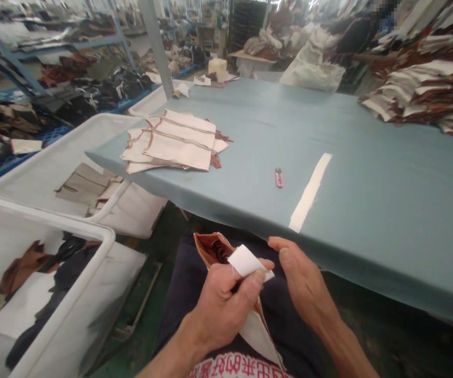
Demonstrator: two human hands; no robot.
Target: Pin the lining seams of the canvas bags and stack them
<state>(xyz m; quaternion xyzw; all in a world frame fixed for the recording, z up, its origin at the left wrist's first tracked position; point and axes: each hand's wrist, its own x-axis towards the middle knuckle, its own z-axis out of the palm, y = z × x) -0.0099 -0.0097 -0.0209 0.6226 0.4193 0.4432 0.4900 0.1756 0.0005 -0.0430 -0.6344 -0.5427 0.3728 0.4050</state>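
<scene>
- Left hand (222,304) pinching a small white rectangular tab (244,260)
- Beneath it, across the lap (179,299), a cream pouch with brown lining (207,248)
- Right hand (303,273) released, outstretched near the tab
- On the blue-green covered table (250,136): pink-handled snips (278,179), long cream strip (311,193), stacked flat brown-edged cream panels (182,139)

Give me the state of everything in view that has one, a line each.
Left hand: closed, pinching the white strip
White strip: gripped, partly hidden
Right hand: open, nothing visible in it
Brown-lined piece: mouth open
Cream strip: lying flat on the table
Pink snips: laid down; blades too small to judge
Pale pieces: stacked
Near bin: uncovered, part-filled
</scene>
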